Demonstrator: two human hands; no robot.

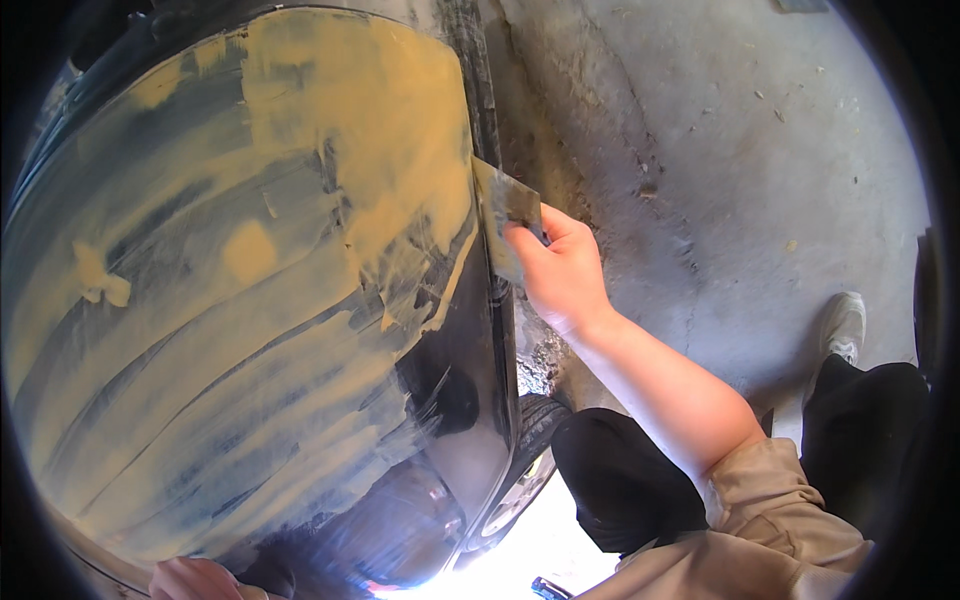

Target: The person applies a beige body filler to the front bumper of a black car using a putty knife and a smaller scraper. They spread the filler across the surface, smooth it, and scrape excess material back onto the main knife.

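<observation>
My right hand (558, 255) is closed around a flat, putty-smeared spreader (507, 215), with the thumb pressed on its face. The spreader's edge meets the right edge of a dark car panel (440, 365), or lies very close to it. Yellow body filler (375, 110) coats the panel, thick at the upper right and streaked thin across the left and lower parts. At the bottom edge a pinkish shape (195, 578) rests by the panel, perhaps part of my left hand; its fingers cannot be made out.
A car wheel (525, 480) sits below the panel's right edge, beside a very bright patch of light. My bent leg (620, 480) is close to it. The stained concrete floor (730, 180) stretches to the right, where my light shoe (846, 325) stands.
</observation>
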